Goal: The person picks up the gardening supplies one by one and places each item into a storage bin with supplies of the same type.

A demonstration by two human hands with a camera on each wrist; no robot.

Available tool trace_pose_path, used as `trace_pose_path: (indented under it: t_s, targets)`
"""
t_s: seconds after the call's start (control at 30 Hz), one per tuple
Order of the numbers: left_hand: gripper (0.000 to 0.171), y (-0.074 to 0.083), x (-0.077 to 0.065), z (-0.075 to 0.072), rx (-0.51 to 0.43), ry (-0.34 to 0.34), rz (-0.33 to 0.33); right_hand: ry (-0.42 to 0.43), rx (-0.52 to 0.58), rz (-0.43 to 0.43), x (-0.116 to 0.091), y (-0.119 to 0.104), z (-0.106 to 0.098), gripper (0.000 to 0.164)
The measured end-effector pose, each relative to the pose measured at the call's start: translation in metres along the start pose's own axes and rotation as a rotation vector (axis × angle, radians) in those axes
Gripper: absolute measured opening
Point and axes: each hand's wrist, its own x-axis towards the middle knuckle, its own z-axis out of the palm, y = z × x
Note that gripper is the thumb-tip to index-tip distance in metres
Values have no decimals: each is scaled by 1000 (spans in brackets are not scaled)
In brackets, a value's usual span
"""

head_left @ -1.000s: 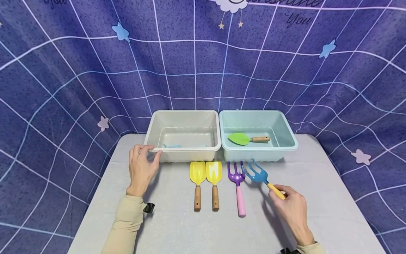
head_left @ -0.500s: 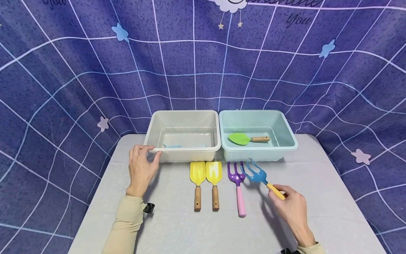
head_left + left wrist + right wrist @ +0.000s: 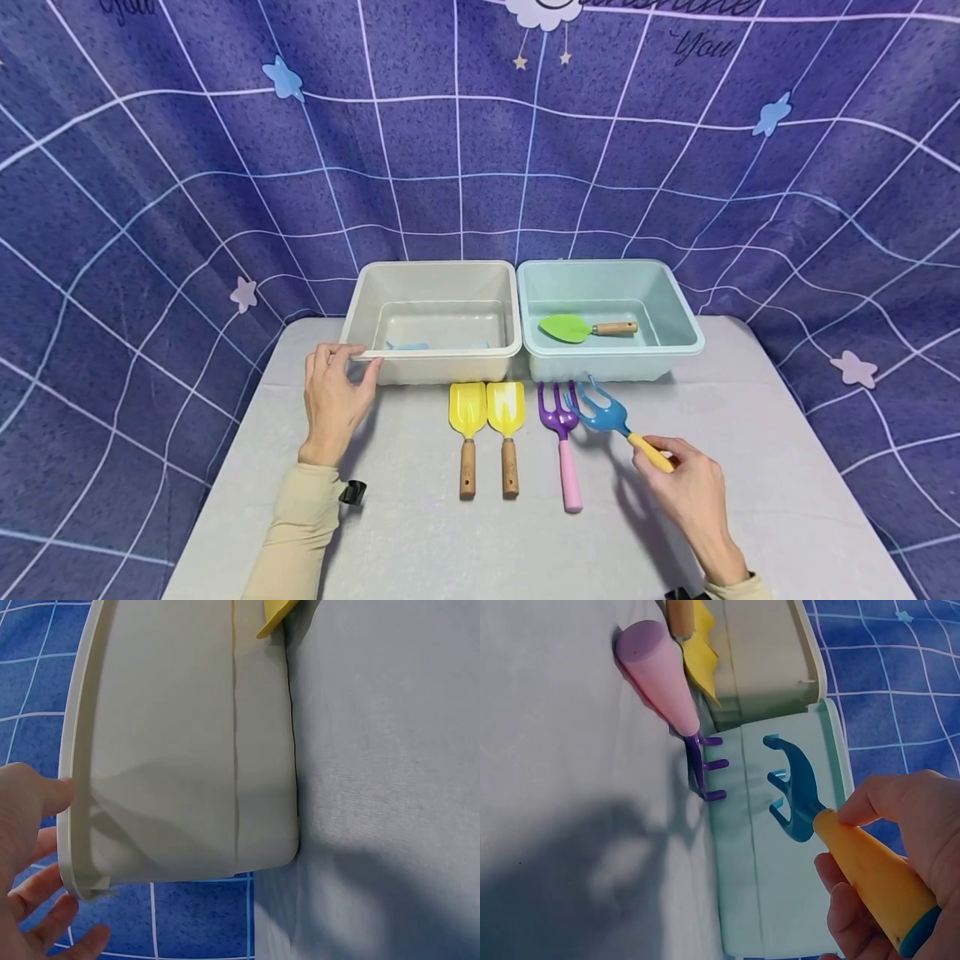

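In the head view my right hand (image 3: 686, 492) grips the yellow handle of a blue hand fork (image 3: 603, 415) above the table, its tines pointing up and left. The right wrist view shows my thumb and fingers around the yellow handle (image 3: 870, 874). My left hand (image 3: 336, 404) holds the front left corner of a light grey bin (image 3: 438, 367), thumb at the rim and fingers around the corner. Beneath the blue tines lies a purple hand fork (image 3: 560, 423) with a pink handle. A green trowel (image 3: 568, 328) with a wooden handle rests inside the light teal bin (image 3: 611, 367).
Two yellow shovels (image 3: 468, 408) with wooden handles lie side by side in front of the grey bin. Something light blue (image 3: 408, 345) shows inside that bin, mostly hidden by its front wall. A purple patterned curtain (image 3: 480, 133) hangs behind the grey table (image 3: 420, 550).
The blue hand fork has shifted slightly left and away from me, its tines coming further over the purple fork. My left hand has stayed on the grey bin's corner.
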Motion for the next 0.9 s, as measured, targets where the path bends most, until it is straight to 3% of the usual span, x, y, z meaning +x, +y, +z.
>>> trace_pose_path:
  t_s: [0.9]
  targets:
    - [34,0,1,0,-4,5,7,-21,25,-34,-1,-12,-6,19]
